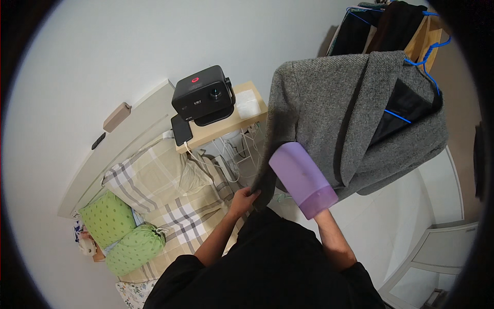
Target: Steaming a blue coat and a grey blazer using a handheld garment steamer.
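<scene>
A grey tweed jacket with dark lining hangs on a blue hanger in front of me. My left hand pinches the edge of its sleeve cuff between thumb and fingers, drawing the sleeve towards me. A purple plastic handheld device with a translucent darker end, possibly a garment steamer, is before the sleeve and the jacket's front. It is at the end of my right arm, and it hides most of my right hand, leaving the wrist visible. Whether the device touches the cloth is not clear.
A black projector and a charging phone rest on a wooden-topped stand, with cables below. To the left is a bed with plaid bedding and green pillows. More clothes hang behind the jacket. A white cabinet stands lower right.
</scene>
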### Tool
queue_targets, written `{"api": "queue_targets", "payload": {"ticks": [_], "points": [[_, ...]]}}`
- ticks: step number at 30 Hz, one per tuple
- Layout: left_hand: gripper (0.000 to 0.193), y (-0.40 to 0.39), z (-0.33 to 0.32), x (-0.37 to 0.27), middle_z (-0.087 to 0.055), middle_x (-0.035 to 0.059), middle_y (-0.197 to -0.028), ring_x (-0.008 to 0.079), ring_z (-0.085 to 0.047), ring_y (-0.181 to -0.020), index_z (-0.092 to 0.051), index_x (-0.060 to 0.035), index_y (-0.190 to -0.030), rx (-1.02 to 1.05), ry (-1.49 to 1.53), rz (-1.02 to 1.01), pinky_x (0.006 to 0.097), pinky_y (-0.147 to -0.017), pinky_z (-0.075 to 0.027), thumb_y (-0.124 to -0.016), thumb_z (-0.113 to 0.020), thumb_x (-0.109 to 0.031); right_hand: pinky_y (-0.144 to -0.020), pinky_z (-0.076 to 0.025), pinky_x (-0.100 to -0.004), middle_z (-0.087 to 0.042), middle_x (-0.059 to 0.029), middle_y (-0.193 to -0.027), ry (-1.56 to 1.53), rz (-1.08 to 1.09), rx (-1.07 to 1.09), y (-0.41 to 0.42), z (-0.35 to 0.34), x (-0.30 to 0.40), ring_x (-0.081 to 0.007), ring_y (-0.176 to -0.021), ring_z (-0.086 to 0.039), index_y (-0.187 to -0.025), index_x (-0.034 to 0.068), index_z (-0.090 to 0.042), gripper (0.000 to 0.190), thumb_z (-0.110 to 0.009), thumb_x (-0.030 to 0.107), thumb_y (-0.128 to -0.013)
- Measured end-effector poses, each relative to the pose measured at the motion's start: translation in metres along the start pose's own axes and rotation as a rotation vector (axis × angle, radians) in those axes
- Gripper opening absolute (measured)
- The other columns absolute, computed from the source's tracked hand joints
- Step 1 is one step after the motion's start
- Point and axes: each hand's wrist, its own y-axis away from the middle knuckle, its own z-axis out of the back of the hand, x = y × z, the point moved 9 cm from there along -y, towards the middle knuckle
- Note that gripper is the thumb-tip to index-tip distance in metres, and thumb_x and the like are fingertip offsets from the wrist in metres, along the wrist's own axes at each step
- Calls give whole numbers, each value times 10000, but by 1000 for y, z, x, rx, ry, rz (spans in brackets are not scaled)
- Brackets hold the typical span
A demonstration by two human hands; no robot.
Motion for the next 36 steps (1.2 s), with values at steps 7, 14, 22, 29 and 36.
{"api": "queue_targets", "payload": {"ticks": [7, 14, 22, 29, 36], "points": [[334, -7, 19, -23, -637, 132, -719, 199, -615, -685, -617, 43, -902, -219, -75, -126, 359, -642, -460, -890, -619, -290, -659, -493, -357, -613, -69, -841, -296, -550, -10, 65, 44, -63, -206, -761, -604, -949, 58, -620, 195, -654, 163, -789], [334, -11, 16, -42, -687, 125, -905, 213, -651, -825, -587, 17, -1110, -105, -369, -112, 318, -739, -483, -833, -664, -153, -614, -487, -335, -595, -60, -795, -458, -876, -160, 118, 91, -90, -185, -702, -591, -927, 51, -614, 164, -644, 162, -809], [498, 49, 54, -299, -598, 108, -1021, 199, -583, -884, -493, -24, -1233, -494, -301, -948, 320, -787, -471, -767, -666, 20, -520, -460, -294, -552, -43, -707, -401, -909, -424, 129, 166, -89, -147, -586, -553, -874, 43, -597, 110, -631, 137, -828], [131, 170, 26, -501, -583, 56, -697, 145, -520, -611, -665, -8, -893, -585, -305, -1510, 258, -586, -434, -771, -649, 35, -518, -446, -296, -548, -47, -684, -368, -1010, -551, 139, 210, -76, -151, -565, -550, -858, 39, -594, 130, -641, 159, -839], [91, 194, -37, -597, -574, 68, -593, 184, -535, -504, -703, -46, -848, -598, -282, -1625, 307, -482, -403, -781, -684, -105, -505, -438, -302, -531, -37, -658, -337, -896, -629, 188, 208, -76, -150, -564, -535, -834, 42, -597, 203, -603, 243, -865]]}}
